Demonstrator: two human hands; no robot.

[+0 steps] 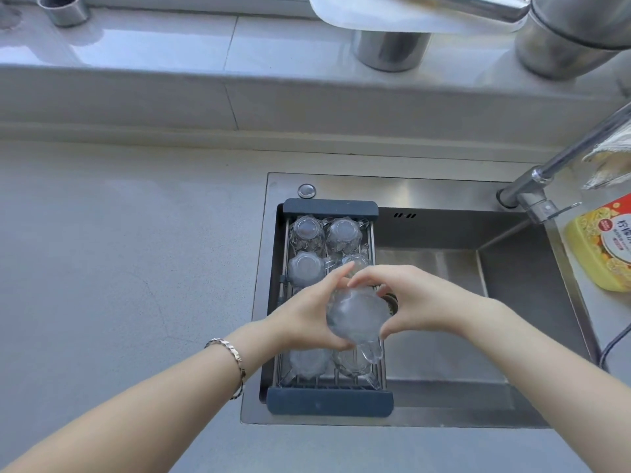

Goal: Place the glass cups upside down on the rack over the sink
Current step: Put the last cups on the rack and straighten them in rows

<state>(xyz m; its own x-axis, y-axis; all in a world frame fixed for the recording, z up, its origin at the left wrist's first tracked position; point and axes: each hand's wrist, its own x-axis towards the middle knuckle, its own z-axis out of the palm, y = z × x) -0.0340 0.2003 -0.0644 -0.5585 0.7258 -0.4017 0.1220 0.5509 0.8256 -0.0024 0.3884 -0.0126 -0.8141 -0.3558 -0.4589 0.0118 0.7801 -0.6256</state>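
both hands hold one glass cup (355,315) between them over the rack (329,401). the left hand (307,312) curls around the cup's left side, fingers bent, thumb up near the top edge; the right hand (416,302) cups the right side, its fingertips meeting the left hand's above the cup. the cup is turned base toward the camera, its handle (370,353) pointing down toward the near end of the rack. beyond the fingertips four cups (305,232) sit upside down in two rows on the rack; under the wrists two more (309,363) rest at the near end. the rack spans the left part of the sink (444,336). a bracelet (235,356) circles the left wrist. right of the right hand, past the sink edge, stands a yellow bottle (602,247) with a red and white label; the chinese print on it is too small to read surely. the faucet (546,179) rises beyond that hand, on the far right.
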